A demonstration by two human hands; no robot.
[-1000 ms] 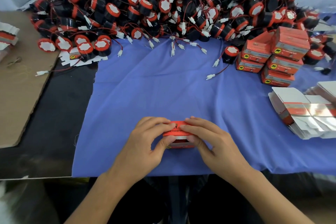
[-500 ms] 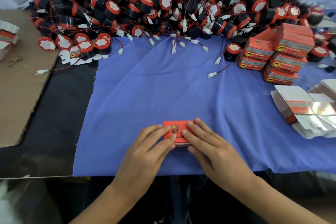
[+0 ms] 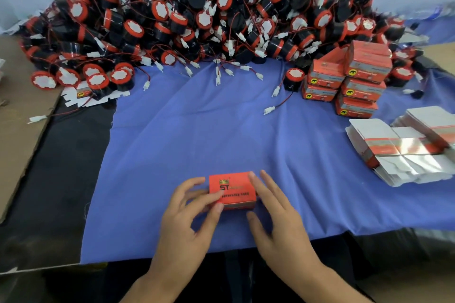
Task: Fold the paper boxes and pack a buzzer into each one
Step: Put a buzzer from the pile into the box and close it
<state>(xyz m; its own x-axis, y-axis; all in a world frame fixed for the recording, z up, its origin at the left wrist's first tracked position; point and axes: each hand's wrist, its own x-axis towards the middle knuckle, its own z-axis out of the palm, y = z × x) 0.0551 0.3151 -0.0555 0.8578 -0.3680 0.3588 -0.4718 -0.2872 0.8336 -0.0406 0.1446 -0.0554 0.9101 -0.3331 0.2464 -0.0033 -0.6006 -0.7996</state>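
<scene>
A closed orange paper box (image 3: 232, 188) with printed lettering on top lies on the blue cloth (image 3: 197, 130) near the front edge. My left hand (image 3: 189, 216) holds its left end, thumb on the front face and fingers curled by the far left corner. My right hand (image 3: 275, 214) lies at the box's right end with straight fingers touching that side and the thumb apart from it. Whatever is inside the box is hidden. A big heap of black and orange buzzers (image 3: 209, 19) with red wires and white plugs fills the back.
Closed orange boxes (image 3: 357, 81) are stacked at the back right, with a lone buzzer (image 3: 294, 79) beside them. Flat unfolded box blanks (image 3: 403, 150) lie in piles at the right. A brown cardboard sheet (image 3: 19, 130) covers the left side.
Both hands were pressing the box's top flap down. They have since slid off the top to its two ends, and the box lies closed with its printed face showing.
</scene>
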